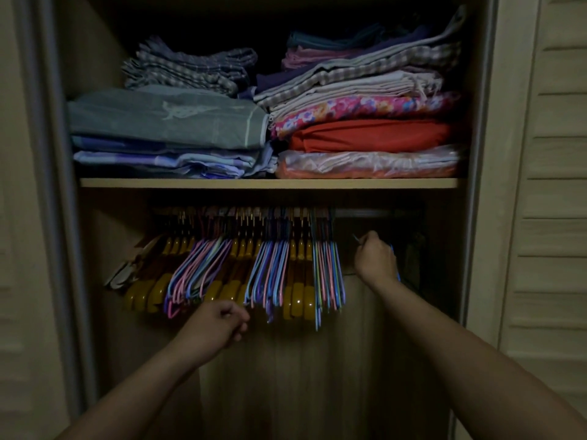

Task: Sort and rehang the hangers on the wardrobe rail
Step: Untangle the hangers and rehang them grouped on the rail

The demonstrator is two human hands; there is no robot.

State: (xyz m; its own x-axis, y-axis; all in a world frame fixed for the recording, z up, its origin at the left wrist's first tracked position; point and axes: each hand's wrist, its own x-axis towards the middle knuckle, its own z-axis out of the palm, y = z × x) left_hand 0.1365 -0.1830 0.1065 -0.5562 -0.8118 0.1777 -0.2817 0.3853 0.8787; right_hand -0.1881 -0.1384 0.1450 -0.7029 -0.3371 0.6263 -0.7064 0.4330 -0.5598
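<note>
A dark wardrobe rail [381, 213] runs under the shelf. Several hangers crowd its left and middle part: thick yellow plastic hangers [298, 300] mixed with thin wire hangers in pink, blue and purple [270, 274]. My right hand [376, 260] is to the right of the bunch, below the bare stretch of rail, closed on a thin blue wire hanger [394, 262] that shows only as slivers beside the fist. My left hand [219, 325] is lower, just under the bottom bars of the middle hangers, with its fingers curled; whether it grips a hanger bar is unclear.
A wooden shelf [270, 183] above the rail carries stacks of folded fabric [365, 134]. Wardrobe side walls [476, 217] close in left and right. A slatted door [552, 185] stands at the right. Something pale hangs at the far left of the rail [127, 268].
</note>
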